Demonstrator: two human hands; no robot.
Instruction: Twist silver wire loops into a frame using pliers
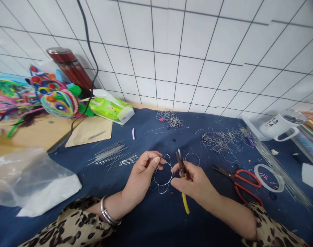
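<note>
My left hand (146,171) pinches the upper left of a thin silver wire ring (163,184), which has smaller wire loops around its outside. In my right hand (197,181) is a pair of pliers (185,202) with yellow handles and dark jaws pointing up. The right forefinger reaches to the ring's right side; whether it touches the wire I cannot tell. Another round wire loop (192,155) shows just behind the right hand. Left of the left hand lie short cut wires (129,159) and a bundle of longer straight wires (108,153).
Orange-handled scissors (248,178) and a clear round dish (269,177) lie to the right, near long wires (282,168) and a white mug (279,126). Tangled wire (223,139) sits behind. At left are a plastic bag (30,175), a green packet (110,107) and a red thermos (74,70).
</note>
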